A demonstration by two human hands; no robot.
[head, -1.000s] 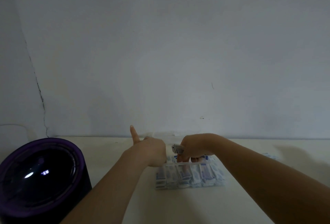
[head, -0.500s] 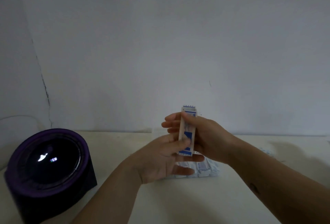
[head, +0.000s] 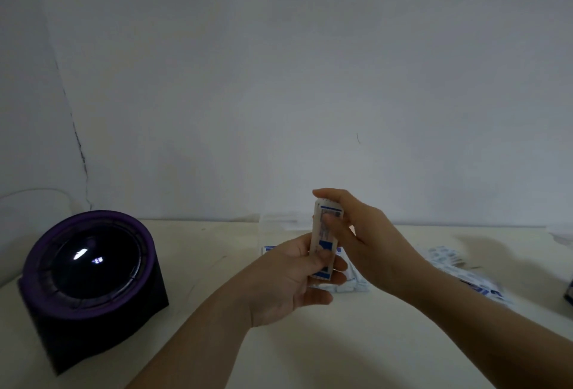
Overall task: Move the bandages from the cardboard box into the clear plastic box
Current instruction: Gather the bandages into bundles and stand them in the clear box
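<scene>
Currently the left grip [head: 285, 277] curls round the lower half of the upright cardboard box [head: 324, 239], raised near the clear plastic box [head: 273, 233]; the right grip [head: 366, 239] pinches its top. Best to steady the base, ease the top open, then tip the contents straight in.

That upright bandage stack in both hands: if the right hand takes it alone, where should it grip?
Likely the upper half of the bandage stack, pinched across its flat faces from the right: it stands upright, the left hand wraps its lower end, and the right hand sits at the top.
</scene>
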